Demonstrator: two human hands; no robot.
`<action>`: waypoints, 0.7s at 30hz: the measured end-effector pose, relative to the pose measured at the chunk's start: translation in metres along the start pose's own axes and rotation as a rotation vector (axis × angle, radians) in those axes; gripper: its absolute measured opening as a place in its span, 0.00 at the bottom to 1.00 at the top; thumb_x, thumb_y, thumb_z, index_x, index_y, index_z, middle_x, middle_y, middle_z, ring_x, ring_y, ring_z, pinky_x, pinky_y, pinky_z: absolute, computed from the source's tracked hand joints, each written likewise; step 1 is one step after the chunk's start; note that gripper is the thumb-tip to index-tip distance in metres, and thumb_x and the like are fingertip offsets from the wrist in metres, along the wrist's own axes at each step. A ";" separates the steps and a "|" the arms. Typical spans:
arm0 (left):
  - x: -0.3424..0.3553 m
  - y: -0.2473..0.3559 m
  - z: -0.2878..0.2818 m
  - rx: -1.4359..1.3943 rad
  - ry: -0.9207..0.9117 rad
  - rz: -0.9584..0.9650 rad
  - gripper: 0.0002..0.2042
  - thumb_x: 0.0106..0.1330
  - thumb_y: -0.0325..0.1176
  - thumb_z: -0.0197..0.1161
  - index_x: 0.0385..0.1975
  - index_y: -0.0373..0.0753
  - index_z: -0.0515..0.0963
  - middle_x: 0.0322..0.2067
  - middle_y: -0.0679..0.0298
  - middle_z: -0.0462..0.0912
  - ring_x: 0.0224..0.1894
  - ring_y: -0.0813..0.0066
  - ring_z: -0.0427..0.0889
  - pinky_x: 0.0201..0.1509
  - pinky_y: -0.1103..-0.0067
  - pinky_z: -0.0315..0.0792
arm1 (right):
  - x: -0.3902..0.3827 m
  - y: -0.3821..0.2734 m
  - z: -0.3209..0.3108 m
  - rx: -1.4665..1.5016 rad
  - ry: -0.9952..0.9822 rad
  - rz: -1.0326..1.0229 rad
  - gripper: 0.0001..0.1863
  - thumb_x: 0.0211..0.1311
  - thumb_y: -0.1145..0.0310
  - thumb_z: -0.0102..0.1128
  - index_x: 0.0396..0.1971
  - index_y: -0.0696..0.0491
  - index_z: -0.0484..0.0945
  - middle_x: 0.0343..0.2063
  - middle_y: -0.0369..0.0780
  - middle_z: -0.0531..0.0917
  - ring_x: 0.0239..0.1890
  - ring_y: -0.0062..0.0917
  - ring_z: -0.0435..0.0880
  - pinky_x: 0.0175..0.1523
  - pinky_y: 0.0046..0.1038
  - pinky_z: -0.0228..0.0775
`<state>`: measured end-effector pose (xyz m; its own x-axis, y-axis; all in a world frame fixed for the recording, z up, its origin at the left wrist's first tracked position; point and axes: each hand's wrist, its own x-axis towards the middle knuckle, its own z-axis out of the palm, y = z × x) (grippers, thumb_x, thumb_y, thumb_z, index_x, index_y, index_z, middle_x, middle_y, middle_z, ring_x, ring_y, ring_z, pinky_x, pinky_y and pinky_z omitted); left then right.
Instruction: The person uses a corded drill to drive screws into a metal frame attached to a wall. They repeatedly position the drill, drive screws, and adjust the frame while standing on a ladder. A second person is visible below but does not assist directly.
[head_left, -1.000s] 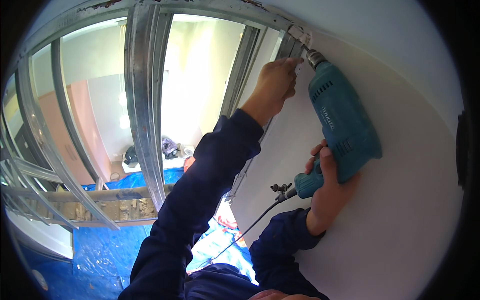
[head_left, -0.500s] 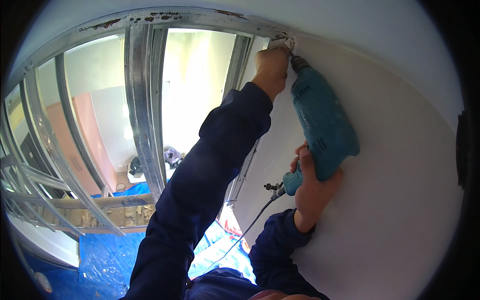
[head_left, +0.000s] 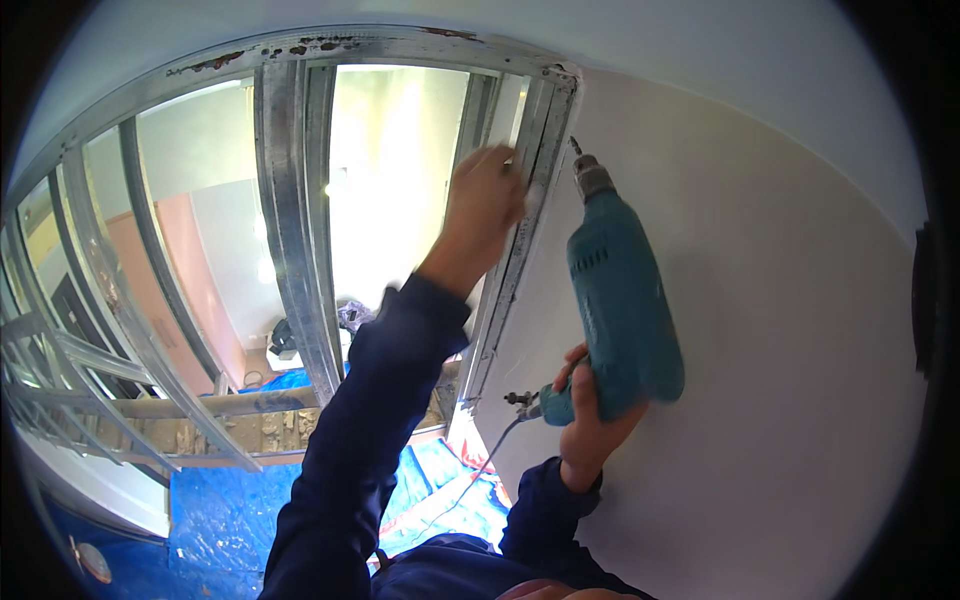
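A teal corded power drill (head_left: pixel 625 300) points upward beside the wall, and my right hand (head_left: pixel 597 430) grips its handle from below. Its thin drill bit (head_left: pixel 576 146) ends short of the ceiling corner, touching nothing. My left hand (head_left: pixel 482 210) is raised in front of the metal stud (head_left: pixel 535 165) by the wall, to the left of the bit. Its fingers are curled closed and slightly smeared by motion; whatever they may hold is hidden. A cord (head_left: pixel 487 465) hangs from the drill's handle.
A rusty metal track (head_left: pixel 380 40) runs along the ceiling, with upright metal studs (head_left: pixel 285 220) below it. On the right rises a plain pale wall (head_left: pixel 770 350). Blue plastic sheeting (head_left: pixel 220 520) covers the floor, and a chipped ledge (head_left: pixel 285 430) crosses beneath the studs.
My left hand has dropped down and left from the ceiling corner. The drill has come down with my right hand, its bit away from the corner. White material at the corner no longer shows.
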<state>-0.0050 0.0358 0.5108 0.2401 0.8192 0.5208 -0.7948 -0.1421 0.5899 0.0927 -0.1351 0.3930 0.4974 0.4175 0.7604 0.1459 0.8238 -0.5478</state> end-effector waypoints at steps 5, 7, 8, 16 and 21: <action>-0.092 0.000 -0.073 -0.216 0.187 -0.210 0.06 0.73 0.33 0.49 0.32 0.44 0.70 0.16 0.73 0.58 0.15 0.85 0.51 0.18 0.82 0.47 | -0.016 0.018 -0.010 -0.037 -0.053 -0.067 0.25 0.65 0.73 0.62 0.58 0.62 0.65 0.35 0.47 0.82 0.26 0.25 0.80 0.32 0.27 0.72; -0.110 -0.006 -0.095 -0.339 0.257 -0.260 0.08 0.72 0.33 0.47 0.29 0.44 0.69 0.16 0.72 0.58 0.14 0.84 0.51 0.16 0.82 0.47 | -0.008 0.021 -0.004 -0.047 -0.024 -0.085 0.23 0.65 0.74 0.61 0.57 0.63 0.66 0.35 0.46 0.82 0.25 0.24 0.80 0.32 0.26 0.72; -0.120 -0.011 -0.103 -0.358 0.270 -0.227 0.09 0.72 0.34 0.47 0.27 0.44 0.68 0.16 0.72 0.58 0.14 0.83 0.52 0.16 0.82 0.47 | -0.002 0.021 0.000 -0.045 -0.002 -0.092 0.22 0.65 0.74 0.61 0.56 0.63 0.68 0.35 0.46 0.82 0.25 0.24 0.79 0.31 0.26 0.72; -0.179 -0.025 -0.137 -0.334 0.386 -0.241 0.14 0.76 0.37 0.46 0.24 0.45 0.65 0.16 0.72 0.59 0.13 0.84 0.52 0.16 0.82 0.48 | 0.072 0.003 0.026 -0.240 -0.038 -0.088 0.08 0.61 0.74 0.65 0.24 0.61 0.79 0.17 0.37 0.81 0.20 0.18 0.80 0.29 0.22 0.70; -0.199 -0.024 -0.145 -0.393 0.367 -0.250 0.11 0.73 0.34 0.48 0.27 0.41 0.70 0.17 0.73 0.60 0.14 0.85 0.54 0.18 0.83 0.52 | 0.081 -0.003 0.043 -0.255 -0.036 -0.080 0.10 0.61 0.73 0.64 0.22 0.61 0.78 0.16 0.37 0.81 0.19 0.19 0.79 0.29 0.23 0.70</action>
<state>-0.1140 -0.0433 0.3038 0.2936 0.9499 0.1071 -0.9026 0.2386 0.3584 0.0954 -0.0877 0.4713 0.4458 0.3721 0.8141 0.3965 0.7333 -0.5523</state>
